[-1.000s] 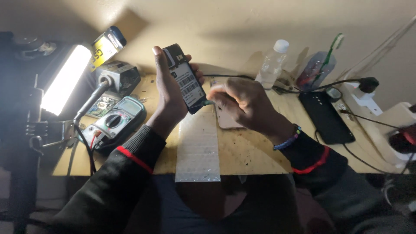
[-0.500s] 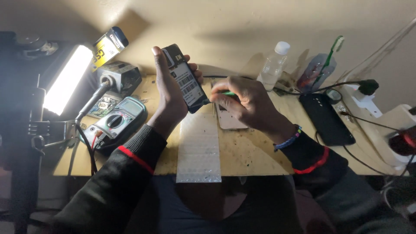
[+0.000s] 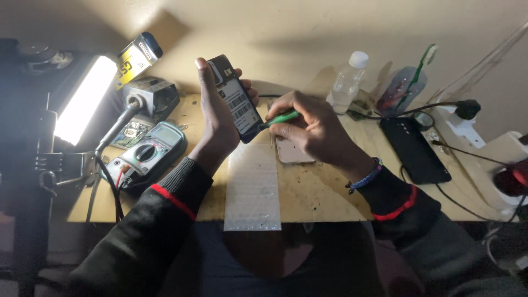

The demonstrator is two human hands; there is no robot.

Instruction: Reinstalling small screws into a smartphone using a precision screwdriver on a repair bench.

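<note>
Opened phone (image 3: pixel 237 99) gripped upright in left hand (image 3: pixel 215 113); green-handled tool (image 3: pixel 280 117), pinched in right hand (image 3: pixel 309 127), pressed at lower edge. Prying underway; steady leverage needed.

**Labels, screens and packages on the tabletop**

A white barcode label (image 3: pixel 240 102) runs along the back of the dark phone (image 3: pixel 236 99) held upright near the centre, with a smaller yellowish sticker (image 3: pixel 221 72) above it at the phone's 12 o'clock end. At 9 o'clock from it, a yellow-and-black labelled canister (image 3: pixel 135 59) tilts beside the lamp. The multimeter (image 3: pixel 147 154), at 8 o'clock, shows a pale grey screen (image 3: pixel 162 133). A black phone (image 3: pixel 415 149) lies screen-up, dark, at 3 o'clock. A clear plastic bottle (image 3: pixel 347 81) stands at 2 o'clock, just beside a translucent blue pouch (image 3: pixel 404 91).
</note>
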